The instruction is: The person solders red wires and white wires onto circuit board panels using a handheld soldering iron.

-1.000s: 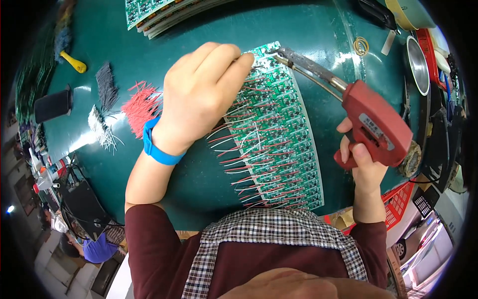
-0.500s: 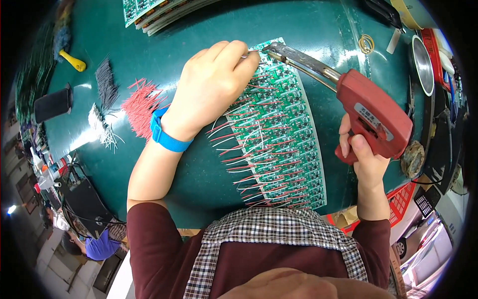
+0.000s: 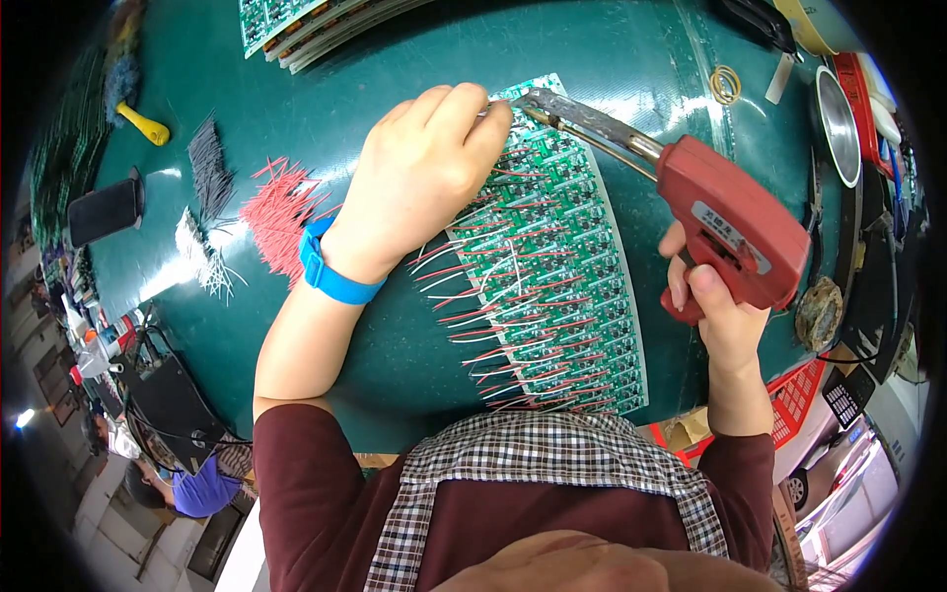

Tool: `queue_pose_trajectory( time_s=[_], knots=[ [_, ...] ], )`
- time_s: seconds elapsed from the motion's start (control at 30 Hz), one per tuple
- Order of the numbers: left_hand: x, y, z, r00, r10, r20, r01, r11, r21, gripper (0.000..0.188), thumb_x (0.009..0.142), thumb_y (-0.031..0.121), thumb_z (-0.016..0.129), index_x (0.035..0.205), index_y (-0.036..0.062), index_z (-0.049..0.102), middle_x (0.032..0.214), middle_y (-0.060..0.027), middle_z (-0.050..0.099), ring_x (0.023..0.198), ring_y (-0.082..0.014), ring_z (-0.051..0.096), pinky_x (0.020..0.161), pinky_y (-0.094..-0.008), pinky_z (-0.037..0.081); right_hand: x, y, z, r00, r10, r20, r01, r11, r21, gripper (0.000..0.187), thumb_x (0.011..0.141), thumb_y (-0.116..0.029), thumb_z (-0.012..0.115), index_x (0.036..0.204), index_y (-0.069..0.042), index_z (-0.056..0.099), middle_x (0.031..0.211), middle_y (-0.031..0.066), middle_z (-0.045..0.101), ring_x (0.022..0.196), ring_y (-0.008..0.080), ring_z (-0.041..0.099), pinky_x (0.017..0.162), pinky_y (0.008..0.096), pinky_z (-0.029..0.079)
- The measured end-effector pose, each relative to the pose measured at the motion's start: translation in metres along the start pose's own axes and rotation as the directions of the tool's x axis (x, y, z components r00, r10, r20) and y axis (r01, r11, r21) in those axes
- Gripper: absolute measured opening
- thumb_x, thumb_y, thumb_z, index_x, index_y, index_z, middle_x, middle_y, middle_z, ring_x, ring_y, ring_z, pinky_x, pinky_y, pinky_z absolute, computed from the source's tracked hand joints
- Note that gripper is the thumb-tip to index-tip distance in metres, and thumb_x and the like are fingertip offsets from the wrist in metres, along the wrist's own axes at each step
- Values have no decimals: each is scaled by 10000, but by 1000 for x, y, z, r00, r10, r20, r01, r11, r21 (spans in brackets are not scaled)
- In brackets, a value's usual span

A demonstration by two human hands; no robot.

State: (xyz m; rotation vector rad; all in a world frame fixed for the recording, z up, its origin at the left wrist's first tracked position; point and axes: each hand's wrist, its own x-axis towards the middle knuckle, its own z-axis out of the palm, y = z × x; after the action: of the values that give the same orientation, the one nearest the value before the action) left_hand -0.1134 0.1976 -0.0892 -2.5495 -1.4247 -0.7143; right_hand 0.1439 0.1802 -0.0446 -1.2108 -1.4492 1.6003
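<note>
My right hand (image 3: 720, 311) is wrapped round the handle of a red soldering gun (image 3: 730, 222), its long metal barrel reaching up and left. The gun's tip is at the far end of a green circuit board panel (image 3: 612, 286). There my left hand (image 3: 424, 163), with a blue wrist strap (image 3: 330, 266), is closed in a pinch close beside the tip. A thin wire seems to be between those fingertips, mostly hidden by the fingers. Red, white and dark wires (image 3: 473, 321) stick out from the panel's left side in rows.
Left of the panel lie piles of red wires (image 3: 276, 212), white wires (image 3: 197, 252) and dark grey wires (image 3: 209, 163). A black phone (image 3: 106, 209) and a yellow-handled brush (image 3: 145, 123) are farther left. Stacked boards (image 3: 316, 30) stand at the back; a metal bowl (image 3: 837, 128) is right.
The soldering gun and my right hand have shifted slightly left, with the tip closer to my left fingertips. My left hand has barely moved and stays pinched at the panel's far end.
</note>
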Motion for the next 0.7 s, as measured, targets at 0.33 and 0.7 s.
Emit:
queue_pose_trajectory(
  time_s=[0.33, 0.7],
  knots=[
    [2, 1, -2, 1000, 22, 3, -23, 999, 42, 154, 621, 76, 555, 768, 30, 542, 699, -48, 428, 644, -167, 507, 576, -273, 456, -7, -8, -7, 994, -55, -92, 64, 993, 100, 528, 776, -262, 618, 1156, 42, 414, 970, 192, 559, 503, 106, 466, 445, 212, 376],
    [5, 3, -8, 990, 90, -105, -81, 993, 80, 169, 593, 79, 572, 759, 49, 560, 680, -25, 435, 635, -144, 499, 548, -247, 437, -15, -3, -8, 997, 22, -68, -12, 990, 142, 510, 770, -245, 627, 1146, 37, 428, 964, 183, 561, 513, 97, 470, 434, 201, 373]
  ],
)
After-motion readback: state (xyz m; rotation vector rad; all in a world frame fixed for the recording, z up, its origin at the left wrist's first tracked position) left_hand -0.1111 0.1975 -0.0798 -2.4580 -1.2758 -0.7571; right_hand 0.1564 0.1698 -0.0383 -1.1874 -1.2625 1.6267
